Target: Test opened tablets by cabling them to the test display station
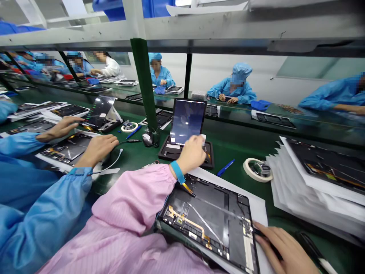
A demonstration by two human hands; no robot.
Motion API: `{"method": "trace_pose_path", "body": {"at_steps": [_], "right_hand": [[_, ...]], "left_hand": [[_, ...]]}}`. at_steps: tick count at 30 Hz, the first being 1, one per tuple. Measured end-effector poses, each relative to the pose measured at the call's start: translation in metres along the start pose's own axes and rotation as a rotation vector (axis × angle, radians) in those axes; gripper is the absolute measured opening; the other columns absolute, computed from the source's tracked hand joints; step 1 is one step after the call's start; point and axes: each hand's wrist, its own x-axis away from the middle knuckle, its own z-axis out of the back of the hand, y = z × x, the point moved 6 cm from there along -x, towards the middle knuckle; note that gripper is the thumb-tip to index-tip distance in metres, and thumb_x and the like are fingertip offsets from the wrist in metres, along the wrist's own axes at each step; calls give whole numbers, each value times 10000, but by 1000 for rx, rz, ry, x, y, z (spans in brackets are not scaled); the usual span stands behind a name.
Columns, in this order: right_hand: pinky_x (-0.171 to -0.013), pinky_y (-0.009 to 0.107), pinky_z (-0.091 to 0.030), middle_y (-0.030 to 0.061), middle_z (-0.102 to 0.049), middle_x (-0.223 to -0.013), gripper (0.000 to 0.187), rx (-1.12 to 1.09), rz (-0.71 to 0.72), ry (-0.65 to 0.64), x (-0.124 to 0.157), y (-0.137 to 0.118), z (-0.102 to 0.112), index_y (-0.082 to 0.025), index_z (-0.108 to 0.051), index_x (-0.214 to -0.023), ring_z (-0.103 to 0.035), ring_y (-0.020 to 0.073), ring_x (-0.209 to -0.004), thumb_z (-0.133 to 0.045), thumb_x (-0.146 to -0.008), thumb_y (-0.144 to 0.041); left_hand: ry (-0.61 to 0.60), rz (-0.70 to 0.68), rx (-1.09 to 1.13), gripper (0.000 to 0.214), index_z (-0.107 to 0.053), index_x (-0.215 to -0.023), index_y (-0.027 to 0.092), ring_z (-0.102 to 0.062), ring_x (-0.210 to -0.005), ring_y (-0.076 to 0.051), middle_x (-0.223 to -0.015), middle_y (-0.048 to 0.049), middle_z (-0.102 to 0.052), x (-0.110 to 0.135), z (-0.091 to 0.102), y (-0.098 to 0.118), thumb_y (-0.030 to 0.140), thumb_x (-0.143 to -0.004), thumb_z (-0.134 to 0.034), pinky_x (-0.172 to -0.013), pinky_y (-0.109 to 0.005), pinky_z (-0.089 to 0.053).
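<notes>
My left hand [193,155], below a pink sleeve and a blue wristband [178,172], is in front of the lower edge of a lit upright screen [187,121]. Its fingers are curled together, slightly blurred. Whether they hold anything or touch the screen is hidden. The screen leans in a black tray [210,161]. My right hand [288,249] closes round a slim black object [269,241] at the right edge of an opened tablet housing [211,213]. That housing lies on white sheets [261,207], its orange flex cable [188,189] running up beneath my left wrist.
At right stands a stack of white sheets [288,182] topped by another housing [333,163]. A tape roll [258,170] and blue pen [226,167] lie nearby. A green post [145,83] and overhead shelf [228,30] stand ahead. A co-worker's hands [98,150] work at left.
</notes>
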Motion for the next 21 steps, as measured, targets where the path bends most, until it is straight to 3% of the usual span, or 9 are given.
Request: {"method": "trace_pose_path", "body": {"at_steps": [4,7,11,15,18,21], "right_hand": [[-719,330,-498,60,-618,-893,256,21,4,-92,-13,-25,11,-206,-581,-1020,-606,199,-787,-358,-984,-327],[-753,349,-487,86,-594,-926,277,1,-87,-206,-20,-38,15,-174,-554,-1042,-588,207,-832,-288,-985,-231],[-693,325,-481,75,-578,-888,247,-3,-165,-296,-19,-33,23,-183,-545,-1118,-575,207,-799,-362,-971,-261],[-709,325,-501,68,-588,-943,232,-14,-384,-296,-5,-6,30,-187,-551,-1092,-598,197,-797,-414,-904,-178],[-773,351,-516,110,-531,-1141,381,-27,-451,-335,-1,2,20,-167,-507,-1192,-604,224,-915,-445,-820,-115],[-828,346,-515,130,-357,-1381,600,-106,-440,-338,-6,-2,8,-184,-372,-1357,-565,243,-1058,-501,-773,-133]], "left_hand": [[-253,-279,93,226,-569,-1037,156,-548,-906,-211,-925,-81,-620,35,-24,68,255,-874,-447,-823,-339,-459],[-386,-416,135,327,-624,-846,160,-538,-913,-220,-883,-85,-618,53,-43,88,410,-916,-425,-825,-347,-441],[-510,-360,246,441,-617,-807,167,-571,-812,-193,-829,-69,-640,58,-65,82,439,-957,-305,-731,-304,-424],[-618,-280,260,474,-612,-818,185,-587,-702,-187,-775,-47,-657,60,-76,72,491,-949,-274,-602,-275,-368],[-635,-272,250,462,-613,-783,193,-586,-685,-184,-762,-39,-664,61,-78,70,490,-941,-295,-578,-266,-337],[-639,-267,253,452,-612,-764,198,-576,-670,-177,-751,-32,-663,60,-78,70,485,-937,-309,-570,-263,-318]]}}
